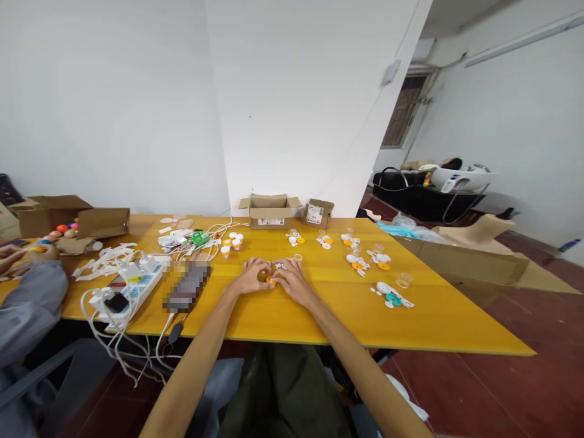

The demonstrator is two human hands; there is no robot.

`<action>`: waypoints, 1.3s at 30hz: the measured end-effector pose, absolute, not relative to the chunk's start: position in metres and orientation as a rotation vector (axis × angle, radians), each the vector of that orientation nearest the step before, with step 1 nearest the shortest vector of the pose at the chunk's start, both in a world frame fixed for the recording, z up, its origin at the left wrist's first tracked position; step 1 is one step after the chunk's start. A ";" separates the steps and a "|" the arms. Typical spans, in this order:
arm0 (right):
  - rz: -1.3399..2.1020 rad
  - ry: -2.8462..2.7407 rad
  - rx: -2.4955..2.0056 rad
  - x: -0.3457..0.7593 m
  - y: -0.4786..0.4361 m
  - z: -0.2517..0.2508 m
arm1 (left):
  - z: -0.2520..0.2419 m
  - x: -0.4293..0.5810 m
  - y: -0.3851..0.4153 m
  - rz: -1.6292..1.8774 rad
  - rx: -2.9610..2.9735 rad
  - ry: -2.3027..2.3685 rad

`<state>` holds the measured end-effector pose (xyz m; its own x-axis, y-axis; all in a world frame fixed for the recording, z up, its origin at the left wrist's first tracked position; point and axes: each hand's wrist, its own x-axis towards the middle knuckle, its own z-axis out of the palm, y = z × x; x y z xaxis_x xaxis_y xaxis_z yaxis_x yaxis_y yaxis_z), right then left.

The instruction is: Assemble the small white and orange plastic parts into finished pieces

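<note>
Tabletop (442,322): yellow-brown, glossy, spanning the view, set against a white wall (114,109).
Left end: co-worker's grey sleeve (34,298), beside an open cardboard box (104,222) and coloured balls (61,228).
Power strip (145,287): white, loaded with adapters; cables hang over the front edge.
Phone (189,287): dark, blurred by pixels, to the right of the strip.
Capped tubs (236,243): white and orange, grouped behind the phone.
Left hand (250,277): fingers curled, thumb and forefinger bowed around a gap.
Orange part (271,280): near the front edge, between the hands at the fingertips.
Right hand (294,285): fingers bent, tips at the orange part; cannot tell which hand pinches it.
Cartons (267,217): two, small, behind the hands.
Part sets (354,261): white and orange pieces with clear cups, in separate clusters; the nearest includes a teal disc (393,299).
Room, right: white shampoo basin (472,178), black seat (415,201), barred window (404,109), reddish floor (533,328).
</note>
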<state>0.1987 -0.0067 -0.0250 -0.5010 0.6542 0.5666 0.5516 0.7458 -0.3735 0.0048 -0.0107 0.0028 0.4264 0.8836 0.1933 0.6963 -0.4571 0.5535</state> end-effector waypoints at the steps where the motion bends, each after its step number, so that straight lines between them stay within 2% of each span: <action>1: 0.190 -2.229 -0.899 0.199 -0.007 -0.025 | 0.003 0.005 -0.011 0.648 2.301 1.340; 39: 0.197 -2.207 -0.885 0.198 -0.009 -0.024 | 0.005 0.007 -0.012 0.681 2.276 1.311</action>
